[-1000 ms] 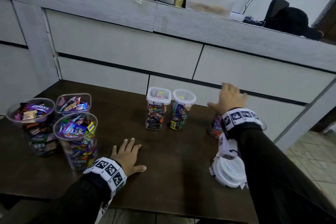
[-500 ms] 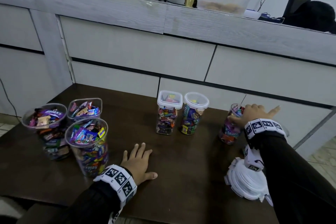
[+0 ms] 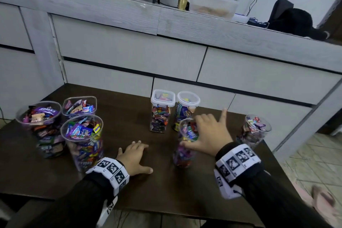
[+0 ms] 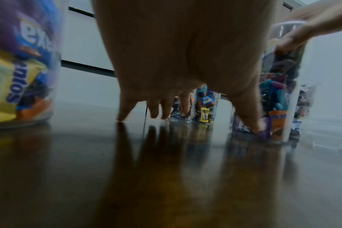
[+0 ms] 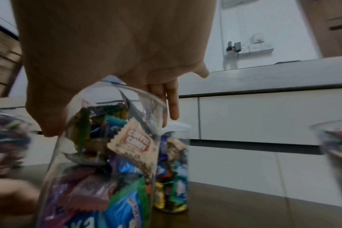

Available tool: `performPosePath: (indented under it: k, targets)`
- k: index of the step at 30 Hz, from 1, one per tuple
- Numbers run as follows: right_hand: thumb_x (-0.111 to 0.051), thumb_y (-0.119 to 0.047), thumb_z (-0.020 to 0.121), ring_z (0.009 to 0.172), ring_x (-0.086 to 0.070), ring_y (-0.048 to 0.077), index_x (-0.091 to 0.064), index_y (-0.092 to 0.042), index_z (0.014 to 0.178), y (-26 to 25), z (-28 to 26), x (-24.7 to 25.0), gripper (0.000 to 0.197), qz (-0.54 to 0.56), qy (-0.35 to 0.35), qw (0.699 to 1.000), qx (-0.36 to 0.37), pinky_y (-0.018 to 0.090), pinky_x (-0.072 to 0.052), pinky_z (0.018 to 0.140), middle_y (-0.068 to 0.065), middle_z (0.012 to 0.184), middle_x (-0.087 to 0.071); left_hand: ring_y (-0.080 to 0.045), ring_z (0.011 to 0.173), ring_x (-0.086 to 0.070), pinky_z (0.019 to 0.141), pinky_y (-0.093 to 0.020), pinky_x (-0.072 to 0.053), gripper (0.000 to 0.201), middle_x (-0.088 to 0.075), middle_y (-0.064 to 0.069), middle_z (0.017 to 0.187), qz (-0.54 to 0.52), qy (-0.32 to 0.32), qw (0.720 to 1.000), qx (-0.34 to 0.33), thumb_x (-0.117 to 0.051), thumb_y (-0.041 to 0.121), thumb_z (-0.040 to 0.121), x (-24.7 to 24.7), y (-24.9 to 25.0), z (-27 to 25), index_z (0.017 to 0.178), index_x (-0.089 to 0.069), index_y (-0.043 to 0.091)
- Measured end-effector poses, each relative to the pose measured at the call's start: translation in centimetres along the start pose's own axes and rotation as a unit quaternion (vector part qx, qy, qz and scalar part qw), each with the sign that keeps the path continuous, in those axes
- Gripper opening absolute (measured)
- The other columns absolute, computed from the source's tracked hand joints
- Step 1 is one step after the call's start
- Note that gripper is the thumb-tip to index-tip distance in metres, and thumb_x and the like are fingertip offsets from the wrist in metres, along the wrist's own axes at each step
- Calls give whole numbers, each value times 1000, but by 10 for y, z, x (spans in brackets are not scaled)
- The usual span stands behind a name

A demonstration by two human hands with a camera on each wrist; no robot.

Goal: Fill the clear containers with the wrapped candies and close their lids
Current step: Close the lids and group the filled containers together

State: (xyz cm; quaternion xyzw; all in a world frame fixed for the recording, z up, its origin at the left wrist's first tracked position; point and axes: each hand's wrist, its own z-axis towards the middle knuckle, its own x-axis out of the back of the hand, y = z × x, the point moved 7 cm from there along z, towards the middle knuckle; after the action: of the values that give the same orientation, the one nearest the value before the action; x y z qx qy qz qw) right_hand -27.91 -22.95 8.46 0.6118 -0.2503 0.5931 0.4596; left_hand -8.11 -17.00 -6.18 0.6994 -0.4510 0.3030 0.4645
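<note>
My right hand [image 3: 196, 131] grips the rim of an open clear container [image 3: 183, 153] packed with wrapped candies, thumb on the near side and fingers over the far edge. The container [image 5: 107, 154] leans slightly, its base at table level. My left hand [image 3: 135, 155] rests flat on the dark table [image 3: 166, 190], fingers [image 4: 154, 111] spread and holding nothing. Just behind stand two lidded candy containers, one square [image 3: 162, 111] and one round [image 3: 187, 109]. Another open filled container [image 3: 253, 133] stands at the far right.
Three wider open containers of candies [image 3: 83, 139] stand grouped at the table's left end. A grey drawer cabinet [image 3: 129, 52] runs right behind the table. The table's right edge drops to a tiled floor with a pink slipper [image 3: 323, 201].
My right hand took an open filled container at the far right and brought it left to the middle, in front of the lidded pair. The left hand stayed flat.
</note>
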Motion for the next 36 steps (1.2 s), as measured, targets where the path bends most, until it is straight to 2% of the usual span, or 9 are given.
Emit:
performPosePath:
  k: [3,7,12,18,23,26,29,33,36]
  targets:
    - [-36,-89,61,115,-50,21,-49,-19,118,-42,-12,11,91,41,19,998,41,66,12,108,-1,117,-57,-14,147,-16,121,-37,-19,118,-18,1,160,-127,24,985,-114,-84,55,61,8,15,-6,152,-15,27]
    - [-42,-85,61,112,-49,22,-47,-19,118,-83,-17,19,88,99,43,992,59,62,14,110,-1,113,-54,2,123,-52,107,-23,-41,116,-59,19,128,-290,79,929,-216,-97,41,40,25,27,-15,138,-35,32]
    - [-37,-90,62,123,-44,22,-35,-18,139,-93,-18,13,104,121,33,990,68,63,4,112,0,131,-49,5,112,-59,91,-13,-47,104,-62,26,120,-337,131,906,-220,-96,47,39,41,18,-22,125,-38,62]
    - [-24,-87,74,136,-32,17,-22,-22,147,-30,-24,-6,98,297,19,954,-35,47,-26,113,-1,150,-35,11,109,-57,87,-2,-42,102,-64,30,113,-343,95,912,-204,-94,45,41,34,20,-18,125,-37,44]
    - [-44,-73,82,133,-34,30,-27,-17,143,58,-52,-70,85,184,-146,954,-188,46,-36,106,10,145,-35,10,111,-57,93,-7,-42,112,-62,16,120,-372,67,906,-190,-94,42,39,31,21,-15,133,-34,34]
    - [-50,-76,75,135,-32,33,-21,-27,144,90,-76,-105,89,142,-218,934,-246,50,-35,106,9,149,-28,11,109,-57,88,-3,-42,105,-63,16,118,-379,53,904,-191,-93,40,39,30,23,-15,127,-37,36]
    - [-54,-72,74,134,-36,35,-14,-36,148,102,-85,-126,91,160,-238,923,-256,49,-35,107,11,151,-25,8,111,-58,92,-8,-44,107,-64,14,119,-383,45,902,-194,-94,38,41,30,25,-14,131,-37,33]
    - [-50,-68,81,130,-41,34,-13,-42,148,105,-84,-128,81,146,-228,928,-256,47,-38,105,10,148,-32,-3,118,-57,108,-29,-42,113,-63,8,125,-391,42,899,-192,-94,35,42,28,25,-13,138,-35,24]
    - [-50,-74,77,130,-37,35,-15,-46,146,97,-75,-107,82,122,-208,942,-232,49,-38,103,11,145,-34,0,117,-57,107,-28,-42,113,-63,10,124,-390,38,900,-188,-94,36,42,27,24,-13,138,-36,25]
